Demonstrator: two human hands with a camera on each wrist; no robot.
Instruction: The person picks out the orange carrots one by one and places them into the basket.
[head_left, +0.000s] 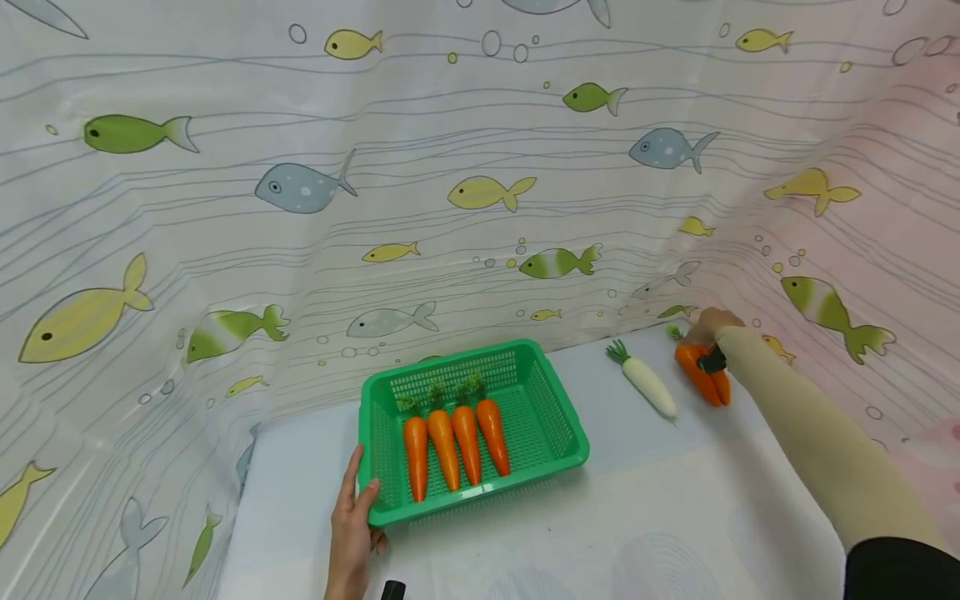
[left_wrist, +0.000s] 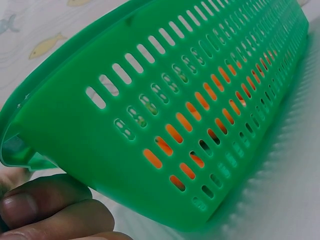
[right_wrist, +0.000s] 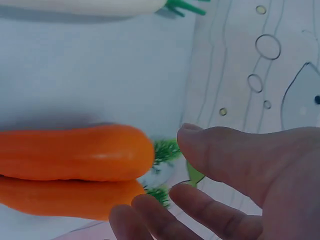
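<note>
My left hand (head_left: 351, 529) grips the near left corner of a green plastic basket (head_left: 480, 492), thumb over the rim and the other fingers curled below it. In the left wrist view those fingers (left_wrist: 55, 210) show beneath the basket's lip. Several orange carrots (head_left: 442, 450) with leafy tops lie side by side in the basket. At the far right, my right hand (head_left: 712, 327) reaches over two more carrots (head_left: 703, 375) lying together. In the right wrist view its thumb and fingers are spread apart around the carrots' green tops (right_wrist: 167, 150), with nothing held.
A white radish (head_left: 648, 386) with green leaves lies on the white table (head_left: 622, 500), between the basket and the two carrots. A fish-patterned sheet (head_left: 450, 275) rises behind the table and along both sides. A small black object (head_left: 393, 591) shows at the bottom edge.
</note>
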